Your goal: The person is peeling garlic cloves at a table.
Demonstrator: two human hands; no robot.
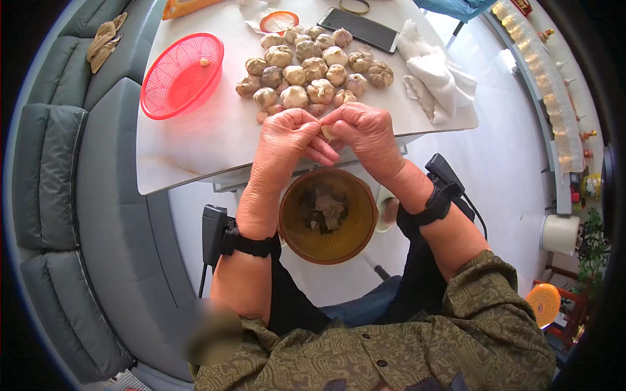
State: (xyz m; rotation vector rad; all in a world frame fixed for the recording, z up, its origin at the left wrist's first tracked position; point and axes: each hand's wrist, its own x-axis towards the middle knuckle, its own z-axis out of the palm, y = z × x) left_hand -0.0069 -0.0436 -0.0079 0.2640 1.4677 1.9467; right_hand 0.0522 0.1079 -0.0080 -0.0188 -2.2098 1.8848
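My left hand (292, 137) and my right hand (361, 129) meet at the table's near edge, above a brown bin. Between their fingertips is a small pale garlic clove (327, 131), partly hidden by the fingers; both hands pinch at it. Just beyond them lies a pile of whole garlic bulbs (314, 69), with a few loose cloves at its near side. To the left, a red plastic mesh basket (183, 78) stands tilted in appearance, with one peeled clove (204, 62) in it. Below the hands, the round bin (359, 239) holds papery scraps (328, 210).
On the white table (195, 146) are a smartphone (359, 29), a white cloth (430, 73), an orange-rimmed round item (279, 22) and a metal ring (354, 6). A grey sofa (112, 195) stands at the left. A white cylindrical container (560, 234) is at the right.
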